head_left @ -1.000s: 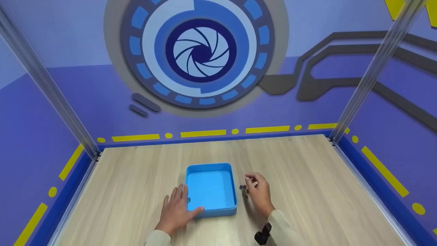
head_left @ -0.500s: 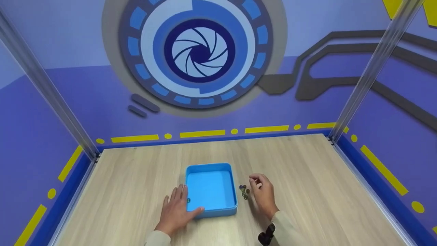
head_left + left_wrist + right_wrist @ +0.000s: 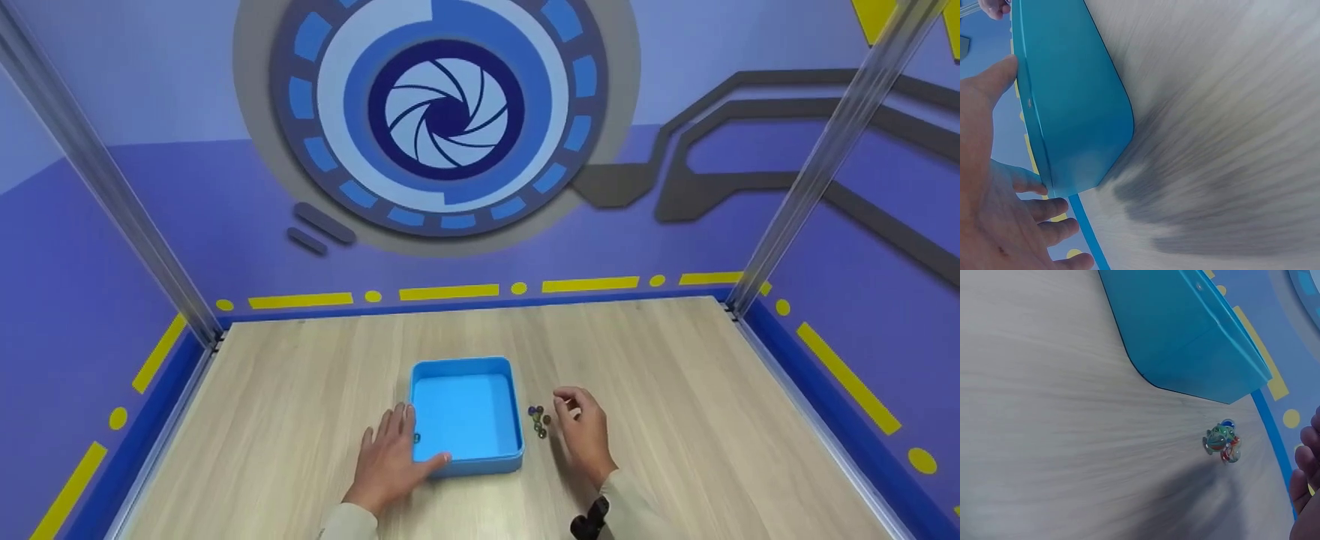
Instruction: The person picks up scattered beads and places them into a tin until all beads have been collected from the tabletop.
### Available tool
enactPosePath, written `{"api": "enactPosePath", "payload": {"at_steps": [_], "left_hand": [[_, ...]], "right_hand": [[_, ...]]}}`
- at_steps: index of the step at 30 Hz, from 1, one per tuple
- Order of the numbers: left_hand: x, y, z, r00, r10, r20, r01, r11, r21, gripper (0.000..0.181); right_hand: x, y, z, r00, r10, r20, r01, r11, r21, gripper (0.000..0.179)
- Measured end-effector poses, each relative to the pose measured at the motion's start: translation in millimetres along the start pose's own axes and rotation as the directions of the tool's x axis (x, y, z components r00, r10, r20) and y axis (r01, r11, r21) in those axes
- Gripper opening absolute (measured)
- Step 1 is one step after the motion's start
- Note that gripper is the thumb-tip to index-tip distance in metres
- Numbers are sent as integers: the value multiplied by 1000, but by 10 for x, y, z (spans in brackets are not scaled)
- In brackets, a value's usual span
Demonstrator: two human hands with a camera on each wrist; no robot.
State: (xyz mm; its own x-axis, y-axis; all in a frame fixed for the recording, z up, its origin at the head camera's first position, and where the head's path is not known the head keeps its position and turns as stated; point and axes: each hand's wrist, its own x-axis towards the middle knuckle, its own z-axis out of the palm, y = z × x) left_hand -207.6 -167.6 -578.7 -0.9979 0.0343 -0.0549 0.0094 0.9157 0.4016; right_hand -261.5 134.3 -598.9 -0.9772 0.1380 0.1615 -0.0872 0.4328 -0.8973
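A square, open-topped light blue box (image 3: 469,409) stands on the wooden table. One small dark glass marble (image 3: 417,438) lies inside against its left wall. My left hand (image 3: 386,457) rests against the near left corner, its fingers extended along the left side and its thumb on the near rim. Right of the box, several glass marbles (image 3: 538,421) lie bunched on the table; colored swirls show in them in the right wrist view. My right hand (image 3: 585,435) is just right of this cluster, thumb and fingers loosely curled, with nothing visible between them.
The pale wooden table (image 3: 315,390) stretches out around the box. Patterned blue-purple walls (image 3: 300,180) enclose its back and sides, with metal posts (image 3: 817,165) at the back corners. A black device (image 3: 590,517) sits on the right wrist.
My right hand has drawn back to the right from the marbles, leaving the cluster in fuller view. My left hand and the box have stayed in place.
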Motion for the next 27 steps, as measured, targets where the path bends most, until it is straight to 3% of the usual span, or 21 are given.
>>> {"api": "enactPosePath", "payload": {"at_steps": [27], "left_hand": [[-20,20,19,1000,-4,-16,4,1000,-3,105]], "right_hand": [[-79,188,-48,1000,20,-2,-20,999,-34,20]]}}
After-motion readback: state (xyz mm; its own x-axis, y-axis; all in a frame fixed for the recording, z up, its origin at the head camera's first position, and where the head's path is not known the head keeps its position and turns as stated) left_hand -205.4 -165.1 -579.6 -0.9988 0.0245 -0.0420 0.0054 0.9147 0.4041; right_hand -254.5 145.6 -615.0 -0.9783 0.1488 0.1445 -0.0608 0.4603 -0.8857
